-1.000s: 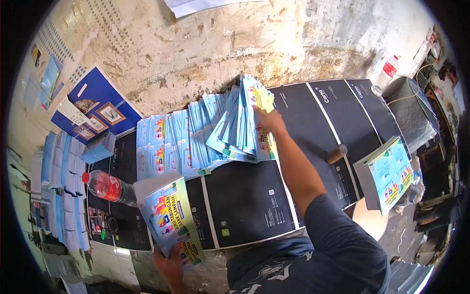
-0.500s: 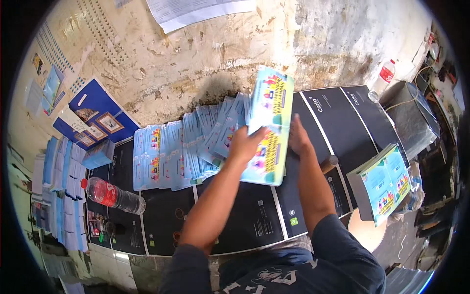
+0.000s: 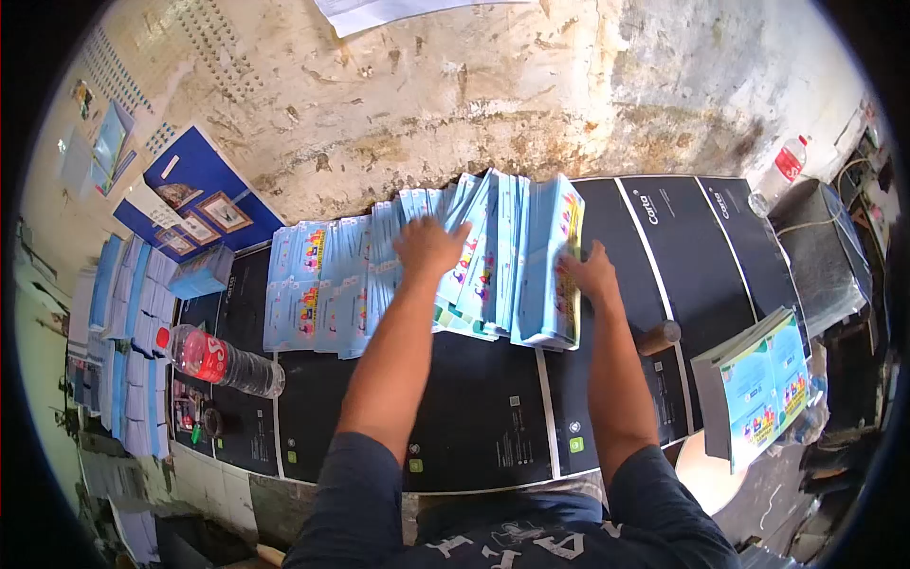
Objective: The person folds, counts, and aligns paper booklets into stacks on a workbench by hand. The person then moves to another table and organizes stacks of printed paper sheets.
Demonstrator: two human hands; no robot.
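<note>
The thick bundle of light-blue and yellow printed paper covers (image 3: 545,284) was at the right-hand end of a long row, near the stained, peeling cream wall (image 3: 493,104). I read its long axis as running from the wall side toward the person, its yellow printed strip turned to the right. Beside it, a fanned row of overlapping light-blue paper covers (image 3: 322,284) stretched leftward, the row's own axis running along the wall. I had the right hand (image 3: 592,273) at the bundle's right side, thumb standing apart from the fingers; how firmly it pressed I could not tell. The left hand (image 3: 431,249) was over the fanned covers, its thumb spread from the fingers, with no sheet clamped that I could make out. From my seat the likely trouble was a slide: the covers next to the bundle lay at uneven angles, so a lopsided push could splay them or shift the bundle across the black printed table covering (image 3: 464,398). Farther right I had a short brown cylinder (image 3: 659,338), then a thick stack of blue-and-yellow covers (image 3: 763,389) by the table's end, where a careless knock might spill it
</note>
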